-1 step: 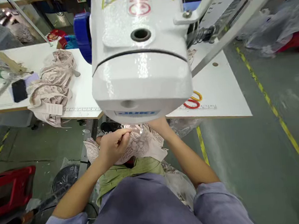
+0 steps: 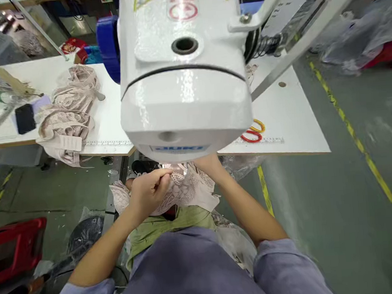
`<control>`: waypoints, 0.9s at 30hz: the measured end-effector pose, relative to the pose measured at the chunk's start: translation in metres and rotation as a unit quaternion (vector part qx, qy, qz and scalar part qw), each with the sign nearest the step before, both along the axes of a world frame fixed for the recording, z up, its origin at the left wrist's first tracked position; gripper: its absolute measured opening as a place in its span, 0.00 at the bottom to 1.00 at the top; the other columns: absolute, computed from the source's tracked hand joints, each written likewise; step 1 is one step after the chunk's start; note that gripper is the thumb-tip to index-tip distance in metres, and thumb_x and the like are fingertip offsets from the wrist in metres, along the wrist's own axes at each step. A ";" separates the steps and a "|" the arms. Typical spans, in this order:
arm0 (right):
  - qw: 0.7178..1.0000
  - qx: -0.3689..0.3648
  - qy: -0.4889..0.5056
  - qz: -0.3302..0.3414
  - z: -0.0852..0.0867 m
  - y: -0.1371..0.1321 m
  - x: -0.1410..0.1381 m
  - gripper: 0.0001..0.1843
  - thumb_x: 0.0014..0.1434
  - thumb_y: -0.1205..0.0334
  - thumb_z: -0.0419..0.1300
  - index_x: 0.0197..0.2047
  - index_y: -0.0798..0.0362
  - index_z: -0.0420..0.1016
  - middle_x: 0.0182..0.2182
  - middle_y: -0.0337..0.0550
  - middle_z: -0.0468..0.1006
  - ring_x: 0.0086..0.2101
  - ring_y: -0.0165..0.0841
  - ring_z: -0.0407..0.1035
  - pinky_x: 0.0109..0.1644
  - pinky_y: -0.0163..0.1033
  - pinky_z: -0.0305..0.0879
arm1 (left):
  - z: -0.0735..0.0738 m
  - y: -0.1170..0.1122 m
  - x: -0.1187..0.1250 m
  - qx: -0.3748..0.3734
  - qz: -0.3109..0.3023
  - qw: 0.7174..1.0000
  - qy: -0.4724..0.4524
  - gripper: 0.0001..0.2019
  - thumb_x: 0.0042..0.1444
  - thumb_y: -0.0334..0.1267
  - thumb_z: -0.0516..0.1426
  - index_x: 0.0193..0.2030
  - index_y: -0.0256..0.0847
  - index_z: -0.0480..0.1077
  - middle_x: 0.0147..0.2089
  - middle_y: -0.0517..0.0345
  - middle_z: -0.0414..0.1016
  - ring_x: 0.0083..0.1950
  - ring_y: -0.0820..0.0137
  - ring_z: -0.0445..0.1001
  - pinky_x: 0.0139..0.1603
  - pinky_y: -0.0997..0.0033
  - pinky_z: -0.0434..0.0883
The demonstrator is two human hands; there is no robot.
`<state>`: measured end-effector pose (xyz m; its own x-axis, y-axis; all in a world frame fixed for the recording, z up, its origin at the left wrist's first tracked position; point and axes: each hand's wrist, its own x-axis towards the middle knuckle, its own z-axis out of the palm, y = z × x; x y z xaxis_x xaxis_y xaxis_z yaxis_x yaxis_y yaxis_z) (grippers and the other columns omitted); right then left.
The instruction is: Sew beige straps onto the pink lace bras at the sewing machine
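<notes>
A pale pink lace garment (image 2: 186, 193) hangs at the front of the white sewing machine (image 2: 185, 102), over my lap. My left hand (image 2: 150, 189) is closed in a pinch, thumb against forefinger, at the garment's upper edge just below the machine head. On the other side, my right hand (image 2: 209, 166) rests against the lace, its fingers hidden beneath the machine head. A bit of shiny metal (image 2: 180, 167) shows between the two hands. The needle itself is out of sight behind the head.
Left on the white table lies a heap of pale pink lace garments (image 2: 67, 112), beside a black phone (image 2: 25, 118). Scissors with red and yellow handles (image 2: 253, 132) lie right of the machine. A metal bar (image 2: 297, 53) slants across the right side. A red stool (image 2: 16, 249) stands lower left.
</notes>
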<state>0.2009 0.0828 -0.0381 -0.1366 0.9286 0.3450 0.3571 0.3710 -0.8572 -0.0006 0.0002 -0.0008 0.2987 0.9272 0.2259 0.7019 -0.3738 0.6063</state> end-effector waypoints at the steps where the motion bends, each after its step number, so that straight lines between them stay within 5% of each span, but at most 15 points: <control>1: 1.000 0.002 -0.001 -0.004 0.000 0.000 0.000 0.12 0.62 0.55 0.55 0.28 0.47 0.66 0.23 0.38 0.58 0.28 0.35 0.58 0.39 0.43 0.69 | -0.001 0.000 0.000 -0.004 -0.002 1.000 0.000 0.13 0.67 0.37 0.53 0.48 0.43 0.80 0.31 0.59 0.83 0.22 0.76 0.72 0.25 0.77 0.62; 9: 0.999 -0.018 -0.006 -0.042 -0.001 0.000 0.000 0.16 0.59 0.57 0.58 0.23 0.48 0.57 0.26 0.39 0.62 0.32 0.35 0.60 0.41 0.44 0.70 | -0.005 0.000 0.001 -0.001 0.000 1.000 0.000 0.13 0.67 0.38 0.53 0.49 0.43 0.79 0.43 0.56 0.85 0.37 0.69 0.82 0.35 0.75 0.72; 15: 0.998 -0.039 0.015 -0.044 0.000 -0.002 0.000 0.12 0.59 0.56 0.57 0.26 0.49 0.62 0.31 0.42 0.65 0.33 0.34 0.62 0.36 0.39 0.68 | -0.015 -0.005 -0.001 0.064 0.011 0.998 -0.025 0.12 0.67 0.36 0.54 0.53 0.41 0.76 0.45 0.53 0.83 0.43 0.67 0.80 0.44 0.71 0.73; 20: 0.998 -0.030 -0.015 -0.047 -0.002 -0.004 0.000 0.09 0.59 0.55 0.57 0.31 0.50 0.70 0.33 0.44 0.68 0.36 0.38 0.66 0.38 0.41 0.69 | -0.019 -0.025 0.023 0.224 0.057 0.970 0.076 0.17 0.63 0.39 0.60 0.58 0.41 0.72 0.53 0.45 0.76 0.53 0.59 0.73 0.56 0.58 0.66; 27: 0.996 -0.006 -0.075 -0.055 -0.007 -0.003 0.002 0.08 0.58 0.58 0.56 0.29 0.50 0.71 0.33 0.48 0.74 0.43 0.44 0.68 0.44 0.46 0.69 | -0.016 -0.041 0.051 0.176 0.043 0.967 0.180 0.23 0.65 0.42 0.58 0.65 0.39 0.69 0.64 0.41 0.71 0.60 0.53 0.69 0.59 0.55 0.61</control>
